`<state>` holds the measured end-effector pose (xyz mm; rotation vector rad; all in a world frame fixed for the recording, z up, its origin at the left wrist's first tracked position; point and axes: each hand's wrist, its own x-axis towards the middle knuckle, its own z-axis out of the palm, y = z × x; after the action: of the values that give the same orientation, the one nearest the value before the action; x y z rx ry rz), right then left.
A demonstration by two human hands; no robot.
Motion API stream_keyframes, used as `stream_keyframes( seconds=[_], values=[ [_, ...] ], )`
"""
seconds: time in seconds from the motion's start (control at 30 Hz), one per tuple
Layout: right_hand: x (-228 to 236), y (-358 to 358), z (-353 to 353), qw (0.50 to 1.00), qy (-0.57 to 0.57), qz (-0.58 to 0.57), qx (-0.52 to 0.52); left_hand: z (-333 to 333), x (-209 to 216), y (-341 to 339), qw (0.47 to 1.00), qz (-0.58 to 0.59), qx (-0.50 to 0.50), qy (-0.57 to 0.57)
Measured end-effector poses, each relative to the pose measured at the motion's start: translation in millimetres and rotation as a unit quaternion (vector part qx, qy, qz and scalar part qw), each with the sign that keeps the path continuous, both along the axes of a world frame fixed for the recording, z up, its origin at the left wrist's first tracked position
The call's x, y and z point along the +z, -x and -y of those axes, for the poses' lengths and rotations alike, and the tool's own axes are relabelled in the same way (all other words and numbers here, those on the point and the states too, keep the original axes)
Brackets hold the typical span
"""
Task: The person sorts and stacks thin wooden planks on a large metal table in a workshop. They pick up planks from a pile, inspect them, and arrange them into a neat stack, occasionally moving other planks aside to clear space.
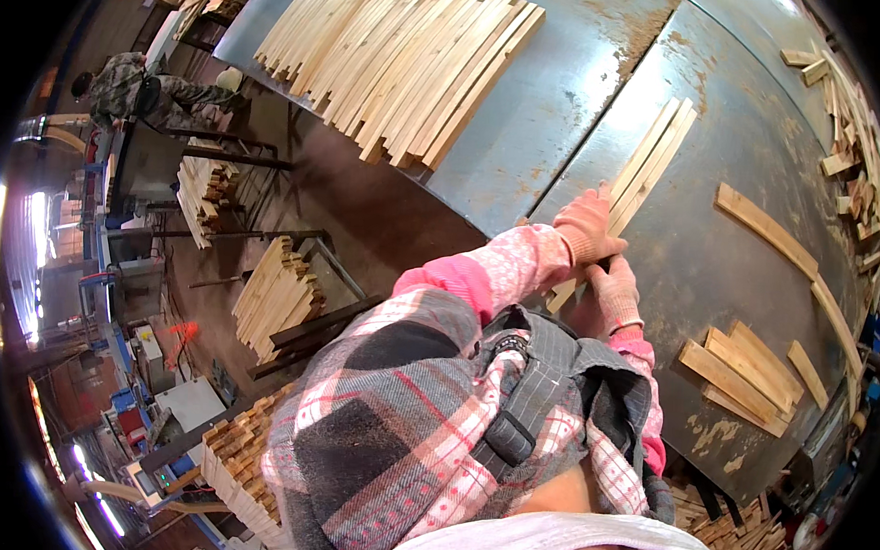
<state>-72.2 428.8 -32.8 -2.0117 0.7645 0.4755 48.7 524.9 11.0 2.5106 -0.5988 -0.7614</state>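
Both my hands wear pink work gloves and close on a small bundle of thin pale wooden slats (649,164) that lies on the grey metal table (553,95). My left hand (587,225) grips the bundle from the upper side near its near end. My right hand (614,293) holds the same end from below. The slats reach away toward the upper right. My pink sleeves and plaid vest fill the lower middle of the view.
A large stack of long slats (399,65) lies at the table's far left. Short offcuts (742,375) and a long strip (785,253) lie at right, scrap pieces (856,144) at the far right. Slat piles (275,293) sit on racks below; another person (127,89) stands far left.
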Motion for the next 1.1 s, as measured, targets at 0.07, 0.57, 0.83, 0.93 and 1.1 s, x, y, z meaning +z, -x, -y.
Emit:
stream_keyframes(
  seconds=[0.07, 0.57, 0.83, 0.93, 1.1],
  values=[
    [-3, -4, 5, 0.999, -0.046, 0.013, 0.016, 7, -5, -6, 1.000, 0.010, 0.016, 0.020],
    [14, 145, 94, 0.934, -0.143, 0.092, -0.313, -158, -92, -211, 0.930, 0.309, 0.020, -0.198],
    [3, 179, 75, 0.861, -0.256, 0.068, -0.434, -57, -14, -47, 0.976, 0.203, -0.054, 0.052],
    [4, 200, 96, 0.861, -0.233, 0.075, -0.446, -10, -11, -17, 0.965, 0.163, -0.081, 0.188],
    [30, 230, 122, 0.860, -0.127, 0.089, -0.487, 55, -33, -42, 0.927, 0.288, -0.120, 0.208]
  ],
)
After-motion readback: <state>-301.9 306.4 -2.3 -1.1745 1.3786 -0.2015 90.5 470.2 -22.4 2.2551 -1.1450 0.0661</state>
